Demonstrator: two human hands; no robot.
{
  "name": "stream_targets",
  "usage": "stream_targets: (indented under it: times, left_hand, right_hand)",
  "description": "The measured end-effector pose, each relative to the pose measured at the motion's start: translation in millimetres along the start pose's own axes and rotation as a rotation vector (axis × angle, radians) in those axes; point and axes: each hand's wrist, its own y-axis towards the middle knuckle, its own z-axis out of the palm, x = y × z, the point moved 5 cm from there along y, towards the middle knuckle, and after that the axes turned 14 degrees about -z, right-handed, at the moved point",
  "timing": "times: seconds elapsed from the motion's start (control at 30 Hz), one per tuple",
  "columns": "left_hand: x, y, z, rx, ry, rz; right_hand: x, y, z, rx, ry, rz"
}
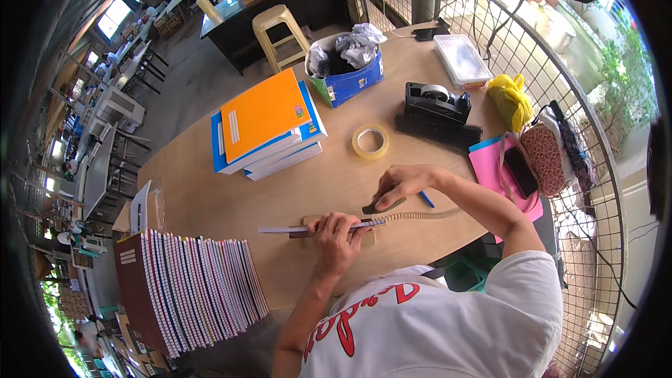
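Head cam: left fingers (337, 222) are clamped round a thin notebook (278, 229) on the surface (308, 192), right fingers (389, 196) gripping some dark tool (372, 208) near the wire coil (421, 215).

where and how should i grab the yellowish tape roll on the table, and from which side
I'd pinch the yellowish tape roll by the near part of its ring, thumb in the hole, fingers outside, coming from above on the person's side. It lies flat, open centre upward, and the right hand is on that near side.
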Motion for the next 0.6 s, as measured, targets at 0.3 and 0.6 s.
stream_targets:
  times: [0.3,0.6]
  left_hand:
    - [7,-4,-1,-0.001,-0.090,-0.039]
    - [6,-3,-3,-0.030,-0.060,0.060]
  right_hand:
    - [35,3,6,-0.193,0.510,-0.335]
    - [14,13,8,0.036,-0.042,-0.085]
